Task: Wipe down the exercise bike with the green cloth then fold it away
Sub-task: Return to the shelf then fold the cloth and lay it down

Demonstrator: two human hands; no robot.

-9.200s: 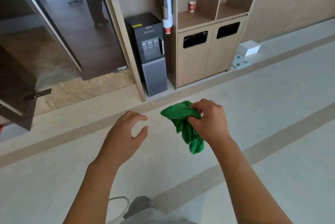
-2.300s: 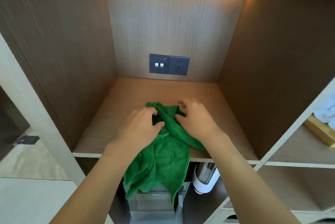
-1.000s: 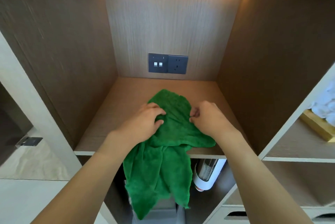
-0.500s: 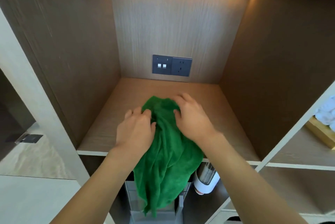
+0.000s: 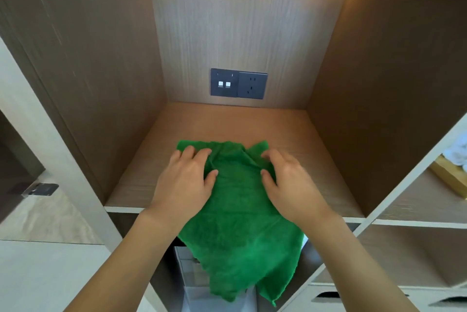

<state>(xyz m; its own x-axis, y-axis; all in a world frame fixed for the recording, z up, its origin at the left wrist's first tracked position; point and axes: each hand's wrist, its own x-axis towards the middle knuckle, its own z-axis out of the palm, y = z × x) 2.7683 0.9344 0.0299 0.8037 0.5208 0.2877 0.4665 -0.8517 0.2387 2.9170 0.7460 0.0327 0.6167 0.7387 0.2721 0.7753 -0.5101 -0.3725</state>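
Half a second ago both hands were bunched close together on a narrow wad of cloth; now they have drawn apart and the cloth's [image 5: 237, 213] far edge lies spread across the shelf [image 5: 141, 180], its 2 corners showing beyond the fingers. That reads as flattening before the first fold, so the wiping looks finished and the putting-away part has begun, though no fold is made yet.

The left hand [image 5: 185, 180] lies on the cloth's left side, fingers loosely bent, thumb pressed into the fabric toward the middle. Whether it pinches cloth or only presses it I cannot tell. The right hand [image 5: 290, 183] mirrors it on the right side, fingers curled at a raised ridge of fabric, apparently gathering it under the fingertips.

The cloth's upper part rests on the front of the shelf; the rest hangs over the shelf's edge, crumpled and uneven at its lower hem. A socket plate [image 5: 238, 83] sits on the back wall, well clear.
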